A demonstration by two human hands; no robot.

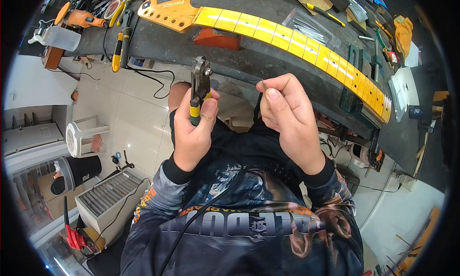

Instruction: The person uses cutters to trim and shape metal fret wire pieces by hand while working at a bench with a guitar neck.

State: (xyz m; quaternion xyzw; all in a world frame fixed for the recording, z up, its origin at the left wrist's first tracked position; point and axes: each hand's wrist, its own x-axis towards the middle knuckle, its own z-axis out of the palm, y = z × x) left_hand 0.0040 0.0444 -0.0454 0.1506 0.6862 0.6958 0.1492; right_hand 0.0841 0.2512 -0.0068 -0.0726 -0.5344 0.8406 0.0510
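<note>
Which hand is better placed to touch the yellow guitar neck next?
Probably the right hand: it looks closer to the guitar neck and pinches just a thin bit, too small to name. The left hand looks farther off, wrapped around pliers.

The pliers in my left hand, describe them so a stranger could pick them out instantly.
Find the dark workbench across the top, then your left hand below its near edge. It holds the pliers, metal head up, grips yellow and dark green. Unlike the yellow-handled tool lying on the bench, these are held upright.
</note>
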